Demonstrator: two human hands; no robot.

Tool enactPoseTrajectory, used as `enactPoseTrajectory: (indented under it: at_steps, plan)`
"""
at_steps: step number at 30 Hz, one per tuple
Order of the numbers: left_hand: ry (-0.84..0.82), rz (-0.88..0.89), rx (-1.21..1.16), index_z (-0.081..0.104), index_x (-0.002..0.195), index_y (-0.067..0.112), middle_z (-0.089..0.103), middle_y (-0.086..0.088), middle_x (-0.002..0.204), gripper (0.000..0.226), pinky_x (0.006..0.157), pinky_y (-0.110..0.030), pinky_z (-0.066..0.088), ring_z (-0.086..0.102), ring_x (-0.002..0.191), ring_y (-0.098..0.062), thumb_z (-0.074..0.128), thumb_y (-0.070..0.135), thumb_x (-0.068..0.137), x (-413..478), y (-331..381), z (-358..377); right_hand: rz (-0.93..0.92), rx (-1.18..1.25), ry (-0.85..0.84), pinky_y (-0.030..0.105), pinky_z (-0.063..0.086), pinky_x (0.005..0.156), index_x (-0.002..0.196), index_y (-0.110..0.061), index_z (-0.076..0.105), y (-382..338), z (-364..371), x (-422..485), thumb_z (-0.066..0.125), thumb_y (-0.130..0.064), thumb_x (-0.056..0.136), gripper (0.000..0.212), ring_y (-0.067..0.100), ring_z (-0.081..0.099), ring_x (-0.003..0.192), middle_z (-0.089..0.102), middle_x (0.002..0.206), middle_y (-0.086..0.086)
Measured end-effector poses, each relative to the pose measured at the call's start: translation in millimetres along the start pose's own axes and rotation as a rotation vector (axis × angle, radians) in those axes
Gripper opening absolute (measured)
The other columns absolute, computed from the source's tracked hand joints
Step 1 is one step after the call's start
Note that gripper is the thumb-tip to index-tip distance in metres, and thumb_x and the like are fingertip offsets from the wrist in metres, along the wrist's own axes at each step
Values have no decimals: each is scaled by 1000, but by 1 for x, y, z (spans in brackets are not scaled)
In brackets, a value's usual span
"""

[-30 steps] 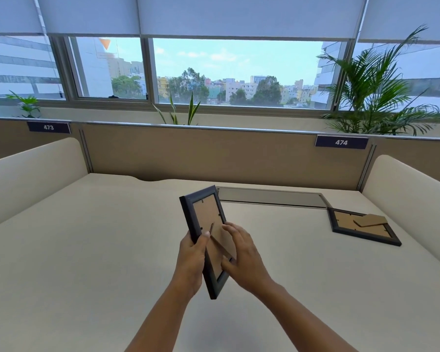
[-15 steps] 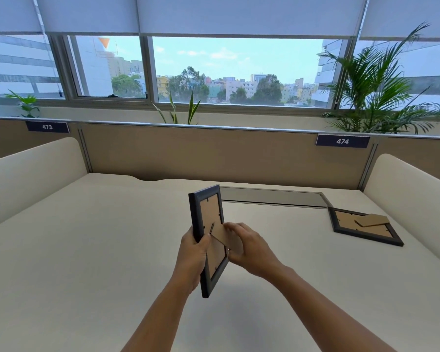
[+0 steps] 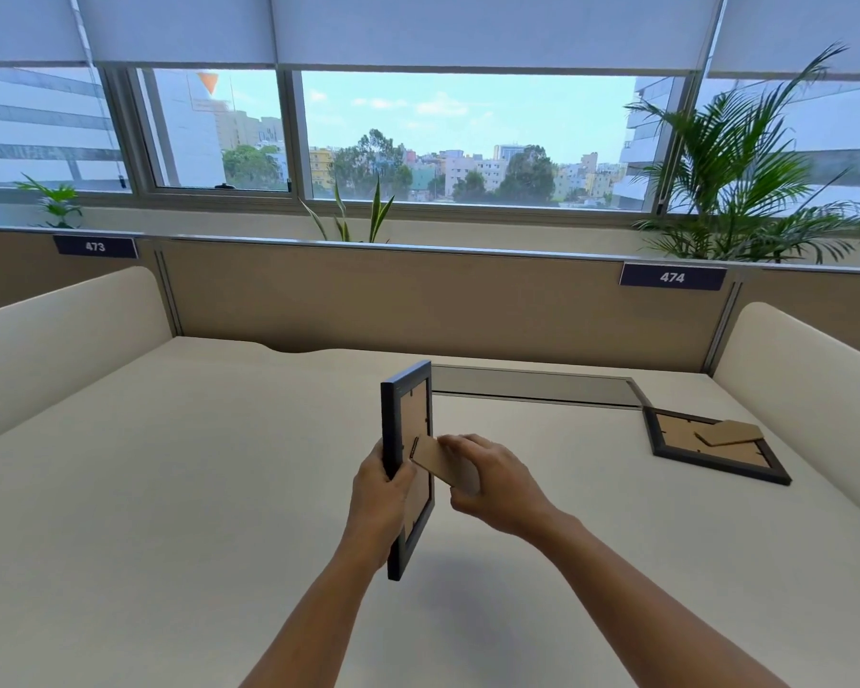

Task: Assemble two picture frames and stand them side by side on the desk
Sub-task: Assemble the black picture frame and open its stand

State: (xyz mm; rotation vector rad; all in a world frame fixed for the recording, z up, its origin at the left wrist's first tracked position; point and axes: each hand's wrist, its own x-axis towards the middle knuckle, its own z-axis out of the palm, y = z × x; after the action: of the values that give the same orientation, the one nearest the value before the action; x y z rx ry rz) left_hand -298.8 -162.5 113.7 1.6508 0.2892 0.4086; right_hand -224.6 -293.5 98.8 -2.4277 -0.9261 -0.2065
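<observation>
Surface point(image 3: 170, 489) is wide, pale, mostly bare. Landmark = the held frame point(image 3: 405, 409), dark border, brown backing toward the camera, upright and lifted off the surface, turned nearly edge-on. Second frame point(image 3: 716, 451) lies face down, well to the right of the held frame and a bit farther back, its own stand flap raised, not yet stood up.

Left hand point(image 3: 381, 499): grip closed round the held frame's left edge, thumb over the border. Right hand point(image 3: 492, 481): grip pinched on the cardboard stand leg point(image 3: 440, 464), which sticks out from the backing to the right.

Risks, as I judge them: leg is thin card w/ a small hinge, so pulling it too far or twisting could crease or tear it. Left grip holds one edge only; frame could pivot or slip. If the leg isn't opened fully, frame may tip when set down.
</observation>
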Motion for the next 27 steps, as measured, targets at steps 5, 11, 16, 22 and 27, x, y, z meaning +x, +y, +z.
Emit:
enactPoseTrajectory:
  at_steps: [5,11,16,22,27]
  plan:
    - [36,-23,-70,44,129,17,52,0,115,36,92,-36,38,46,107,-19,44,16,93,-1,-2,-1,-44,150,245,30,41,104,127,-17,50,-18,8,-16,66,-19,81,49,13,45,123,55,130,3]
    - [76,-23,-160,45,128,19,57,-3,117,40,89,-33,44,53,107,-21,49,28,89,-1,-2,2,-21,349,165,20,44,96,121,-18,58,-47,22,-28,57,-27,87,35,8,55,113,61,124,-2]
    - [76,-29,-215,41,130,23,58,-4,120,44,82,-29,46,56,105,-22,49,32,88,-2,-1,6,-9,403,95,19,42,99,131,-20,47,-54,28,-27,58,-26,85,48,8,53,115,57,131,-1]
    - [11,6,-170,30,137,27,48,-4,135,52,91,-34,43,49,119,-24,47,31,89,-4,-2,5,-11,484,108,26,46,100,135,-23,41,-56,35,-28,56,-16,86,51,7,55,116,57,132,-1]
    - [-159,91,-144,24,129,45,44,10,129,46,102,-43,40,43,124,-19,38,43,85,-4,4,5,30,576,203,27,52,91,135,-19,43,-54,35,-24,53,-11,88,48,6,60,108,61,126,0]
